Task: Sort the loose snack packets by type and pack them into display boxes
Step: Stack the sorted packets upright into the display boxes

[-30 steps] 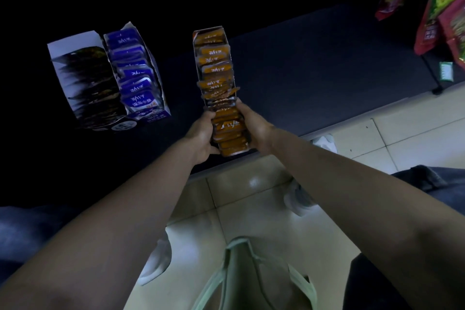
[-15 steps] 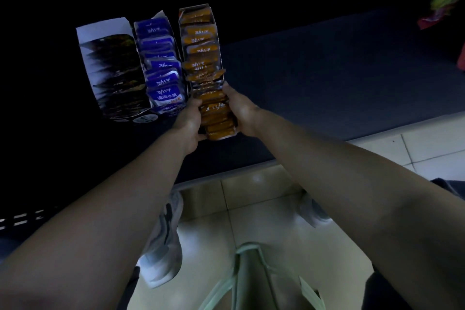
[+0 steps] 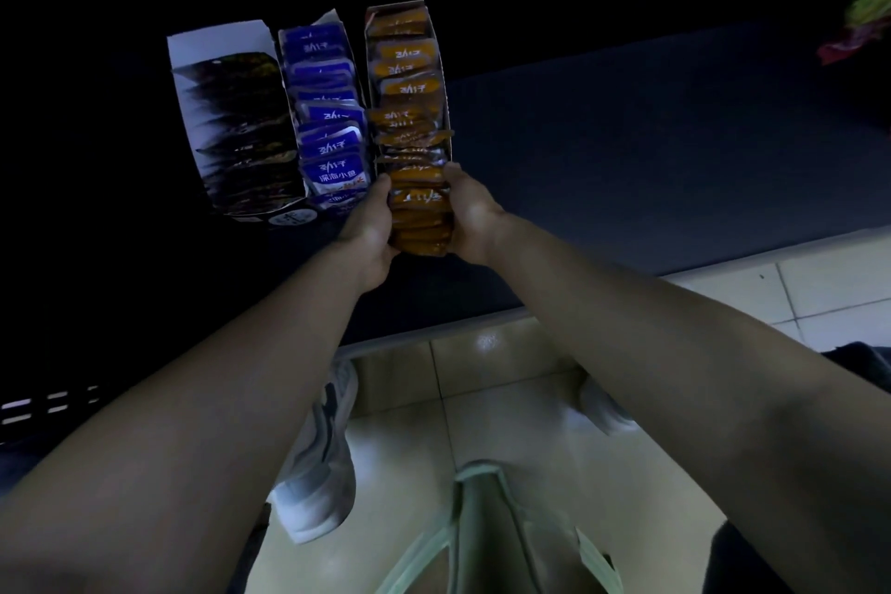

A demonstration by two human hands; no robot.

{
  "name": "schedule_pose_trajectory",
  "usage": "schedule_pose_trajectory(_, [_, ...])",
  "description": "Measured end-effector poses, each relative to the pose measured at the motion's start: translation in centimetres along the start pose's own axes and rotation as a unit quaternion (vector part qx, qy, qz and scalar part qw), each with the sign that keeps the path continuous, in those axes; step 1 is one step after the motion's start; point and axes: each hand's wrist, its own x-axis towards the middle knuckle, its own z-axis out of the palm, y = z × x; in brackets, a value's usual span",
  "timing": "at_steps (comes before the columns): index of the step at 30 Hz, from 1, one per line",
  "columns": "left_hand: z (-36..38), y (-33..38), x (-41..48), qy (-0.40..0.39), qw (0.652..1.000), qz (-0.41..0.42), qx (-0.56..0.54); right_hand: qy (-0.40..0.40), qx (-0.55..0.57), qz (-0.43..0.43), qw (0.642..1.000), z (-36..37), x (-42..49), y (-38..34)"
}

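Note:
Three display boxes stand side by side on a dark table [image 3: 651, 169]. The orange box [image 3: 441, 63] is filled with a row of orange snack packets [image 3: 410, 87]. My left hand [image 3: 369, 227] grips its near end from the left and my right hand [image 3: 470, 217] grips it from the right. Directly to its left sits the blue box [image 3: 337, 22] of blue packets [image 3: 332, 150], touching or nearly touching the orange box. Further left is a white box [image 3: 217, 41] holding black packets [image 3: 241, 135].
The table's front edge [image 3: 482, 318] runs across the middle, with tiled floor [image 3: 506, 400] and white shoes [image 3: 318, 473] below. Hanging red and green snack bags [image 3: 863, 15] show at the far right. A pale green strap [image 3: 482, 521] hangs below my view.
Both hands have slid the orange box leftward across the table until it sits next to the blue box. The grip on it is unchanged.

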Motion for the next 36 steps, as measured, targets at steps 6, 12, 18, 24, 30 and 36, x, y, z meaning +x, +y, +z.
schedule_pose_trajectory(6, [0.1,-0.9,-0.2,0.005,1.000,-0.011,0.001,0.011,-0.037,-0.002,0.999,-0.5,-0.2,0.2])
schedule_pose_trajectory(12, [-0.3,-1.2,0.0,0.017,0.999,-0.023,0.025,0.017,-0.073,-0.004,0.997,-2.1,-0.7,1.4])
schedule_pose_trajectory(18, [0.5,-0.9,0.3,-0.017,0.999,-0.028,0.017,0.022,-0.107,-0.036,0.993,-0.5,-0.5,1.3])
schedule_pose_trajectory(24, [0.4,-0.1,1.0,0.018,0.996,-0.055,0.064,0.022,-0.069,-0.049,0.996,0.1,-0.4,0.3])
schedule_pose_trajectory(30, [0.5,-0.4,0.6,0.023,0.999,-0.026,0.027,-0.020,-0.166,-0.014,0.986,-1.5,-1.5,1.3])
schedule_pose_trajectory(36, [-0.2,-0.6,1.6,0.013,1.000,-0.005,-0.004,0.006,-0.160,-0.065,0.985,-1.8,-1.5,1.0])
